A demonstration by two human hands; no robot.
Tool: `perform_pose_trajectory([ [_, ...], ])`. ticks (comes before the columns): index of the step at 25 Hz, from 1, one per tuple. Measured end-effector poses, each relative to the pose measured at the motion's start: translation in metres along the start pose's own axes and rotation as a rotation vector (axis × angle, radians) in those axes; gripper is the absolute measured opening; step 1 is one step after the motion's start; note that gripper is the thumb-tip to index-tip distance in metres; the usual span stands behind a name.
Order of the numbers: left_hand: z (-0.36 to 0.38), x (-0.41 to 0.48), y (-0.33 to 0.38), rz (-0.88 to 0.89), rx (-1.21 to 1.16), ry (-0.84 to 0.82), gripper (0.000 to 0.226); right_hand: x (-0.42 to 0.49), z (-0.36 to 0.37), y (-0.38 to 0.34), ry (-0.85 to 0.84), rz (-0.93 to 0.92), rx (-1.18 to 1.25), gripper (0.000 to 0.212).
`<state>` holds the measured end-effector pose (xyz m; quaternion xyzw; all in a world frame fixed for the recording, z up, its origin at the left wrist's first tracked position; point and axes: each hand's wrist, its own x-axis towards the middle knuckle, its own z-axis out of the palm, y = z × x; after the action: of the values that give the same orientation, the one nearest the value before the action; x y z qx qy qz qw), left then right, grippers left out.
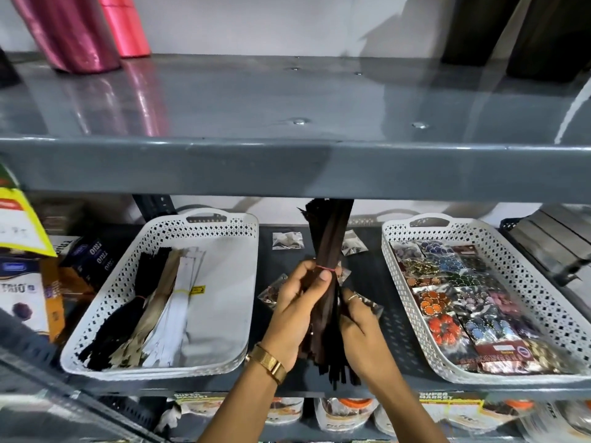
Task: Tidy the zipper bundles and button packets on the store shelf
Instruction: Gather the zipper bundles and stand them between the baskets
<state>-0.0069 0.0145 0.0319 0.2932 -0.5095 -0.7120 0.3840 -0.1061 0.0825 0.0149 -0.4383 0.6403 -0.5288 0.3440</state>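
Note:
A dark brown zipper bundle (329, 238), tied with a red rubber band, stands upright between two white trays. My left hand (297, 311) grips it at the band, and my right hand (361, 327) holds its lower part from the right. The left white tray (224, 225) holds black, beige and white zipper bundles (153, 302). The right white tray (518, 270) is packed with colourful button packets (463, 302). Loose button packets (287, 240) lie on the dark shelf behind and beside the bundle, one (271, 290) left of my left hand.
A grey upper shelf (287, 167) overhangs just above the bundle's top. Pink fabric rolls (80, 30) stand on it at the left. Boxes (28, 298) crowd the left end, a dark basket (550, 241) sits far right. Packaged goods (351, 414) fill the shelf below.

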Motion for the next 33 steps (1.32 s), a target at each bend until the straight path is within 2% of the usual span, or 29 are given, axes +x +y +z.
perform_pose_trajectory([
  [1,-0.004,0.001,0.001,0.03,0.011,0.021,0.018,0.002,0.002,0.0,-0.032,-0.011,-0.021,0.021],
  [4,-0.022,0.003,0.012,0.144,0.043,0.14,0.017,0.018,-0.002,-0.004,-0.032,-0.008,-0.077,0.05],
  [6,-0.039,0.004,0.019,0.209,0.098,0.218,0.017,0.034,-0.003,-0.003,0.069,-0.054,-0.181,0.039],
  [8,-0.055,0.005,0.025,0.239,0.147,0.271,0.019,0.054,0.005,0.005,0.126,-0.136,-0.509,0.028],
  [11,-0.068,0.004,0.032,0.223,0.157,0.305,0.022,0.087,0.045,0.021,-0.133,-0.118,-1.004,0.053],
  [13,-0.069,0.002,0.032,0.222,0.184,0.293,0.028,0.102,0.069,0.026,-0.218,-0.191,-1.177,0.059],
  [15,-0.068,0.0,0.029,0.234,0.235,0.266,0.031,0.114,0.074,0.031,-0.181,-0.279,-1.253,0.066],
  [18,-0.066,0.001,0.024,0.214,0.252,0.248,0.029,0.124,0.054,0.041,-0.123,-0.205,-1.405,0.082],
  [20,-0.062,0.004,0.021,0.189,0.23,0.228,0.028,0.124,0.035,0.051,-0.136,-0.071,-1.428,0.083],
  [22,-0.058,0.009,0.018,0.18,0.211,0.206,0.026,0.116,0.017,0.062,-0.136,-0.02,-1.379,0.084],
  [28,-0.042,0.02,0.008,0.134,0.157,0.119,0.028,0.068,-0.039,0.092,-0.048,-0.144,-1.286,0.092],
  [31,-0.039,0.024,0.006,0.11,0.17,0.095,0.028,0.061,-0.054,0.089,-0.061,-0.095,-1.253,0.077],
  [33,-0.039,0.025,0.005,0.111,0.168,0.1,0.026,0.064,-0.054,0.083,-0.074,-0.076,-1.231,0.076],
])
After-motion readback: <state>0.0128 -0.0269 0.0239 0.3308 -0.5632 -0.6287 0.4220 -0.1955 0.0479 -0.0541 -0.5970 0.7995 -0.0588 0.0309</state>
